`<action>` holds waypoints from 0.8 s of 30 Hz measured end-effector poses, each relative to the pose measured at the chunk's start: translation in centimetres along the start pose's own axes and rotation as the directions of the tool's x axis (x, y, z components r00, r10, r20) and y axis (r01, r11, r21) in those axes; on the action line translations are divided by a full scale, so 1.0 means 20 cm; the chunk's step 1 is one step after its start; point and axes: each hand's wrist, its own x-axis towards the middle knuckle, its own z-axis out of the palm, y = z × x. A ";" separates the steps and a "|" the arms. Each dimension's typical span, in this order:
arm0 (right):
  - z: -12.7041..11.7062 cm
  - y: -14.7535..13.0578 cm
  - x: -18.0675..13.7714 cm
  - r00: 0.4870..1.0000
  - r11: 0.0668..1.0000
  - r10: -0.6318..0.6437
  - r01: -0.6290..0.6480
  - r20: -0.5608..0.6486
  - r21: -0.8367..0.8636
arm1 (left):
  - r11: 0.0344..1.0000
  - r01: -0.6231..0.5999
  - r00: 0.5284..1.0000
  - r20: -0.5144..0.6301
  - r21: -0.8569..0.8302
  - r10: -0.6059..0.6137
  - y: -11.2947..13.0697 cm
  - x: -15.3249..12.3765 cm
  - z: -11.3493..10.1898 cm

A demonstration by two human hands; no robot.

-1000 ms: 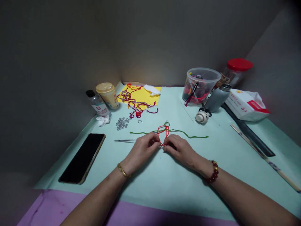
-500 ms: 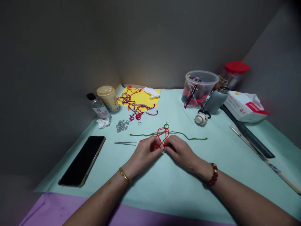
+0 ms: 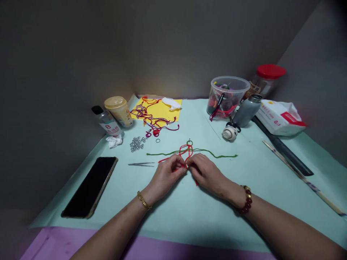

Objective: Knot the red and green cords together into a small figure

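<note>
My left hand [image 3: 165, 177] and my right hand [image 3: 206, 172] meet at the middle of the sheet, and their fingertips pinch a red cord [image 3: 185, 151]. The cord forms loops around a green cord [image 3: 217, 153] stretched sideways, with a small ring [image 3: 189, 143] at the top. The fingers hide the pinched part of the red cord. One red end pokes out below my right hand, and another runs left above my left hand. Metal tweezers [image 3: 141, 164] lie just left of my left hand.
A black phone [image 3: 89, 187] lies at the left. Behind are tangled cords on yellow paper [image 3: 170, 108], a pile of small metal rings [image 3: 137, 144], a cup and a bottle. A plastic tub [image 3: 226, 95], a grey flask, a white bag and long sticks stand at the back right.
The view has shifted slightly left and up. A red end now shows below my right hand. My hands stay together on the red cord.
</note>
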 end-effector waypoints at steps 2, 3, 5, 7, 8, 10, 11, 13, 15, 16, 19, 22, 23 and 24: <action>-0.01 -0.01 0.01 1.000 0.997 -0.001 0.000 -0.010 -0.076 | 1.000 -0.005 1.000 0.002 0.002 0.005 -0.01 0.00 0.00; -0.02 -0.01 0.01 1.000 0.995 -0.009 0.008 -0.006 -0.104 | 1.000 -0.008 1.000 0.002 0.005 0.008 -0.01 0.00 0.00; -0.01 -0.01 0.01 1.000 0.991 -0.028 0.028 0.004 -0.130 | 1.000 -0.010 1.000 0.004 0.008 0.010 -0.02 0.00 0.00; -0.01 -0.01 0.01 0.999 0.989 -0.039 0.040 0.003 -0.145 | 1.000 -0.006 1.000 0.008 0.014 0.005 -0.02 0.00 0.00; -0.01 0.00 0.01 0.999 0.987 -0.044 0.044 0.001 -0.152 | 1.000 -0.007 1.000 0.007 0.022 0.007 -0.02 0.00 0.00; 0.00 0.00 0.00 0.999 0.986 -0.054 0.054 0.006 -0.159 | 0.999 -0.018 1.000 0.006 0.048 0.018 -0.01 0.00 0.00; 0.00 0.00 0.00 0.998 0.985 -0.058 0.059 0.011 -0.159 | 0.998 -0.025 1.000 0.006 0.063 0.025 -0.01 0.00 0.00; 0.00 0.00 0.00 0.998 0.985 -0.063 0.066 0.023 -0.157 | 0.995 -0.039 0.999 0.013 0.091 0.038 0.00 0.00 0.00; 0.00 0.00 0.00 0.998 0.986 -0.059 0.063 0.031 -0.154 | 0.992 -0.046 0.999 0.021 0.120 0.044 0.01 0.00 -0.01; 0.00 0.00 0.00 0.998 0.987 -0.054 0.058 0.031 -0.151 | 0.990 -0.047 0.999 0.022 0.133 0.044 0.02 -0.01 -0.01; 0.00 0.00 0.00 0.999 0.989 -0.039 0.043 0.029 -0.139 | 0.985 -0.044 0.999 0.021 0.167 0.041 0.02 -0.01 0.00; -0.01 -0.01 0.01 1.000 0.991 -0.010 0.013 0.021 -0.129 | 0.984 -0.053 0.998 0.023 0.173 0.050 0.01 -0.01 0.00; -0.01 -0.01 0.01 1.000 0.992 0.001 0.001 0.016 -0.126 | 0.984 -0.056 0.998 0.024 0.171 0.052 0.01 -0.01 -0.01; -0.01 0.00 0.01 1.000 0.993 0.011 -0.010 0.014 -0.121 | 0.984 -0.058 0.998 0.024 0.169 0.054 0.00 -0.01 -0.01</action>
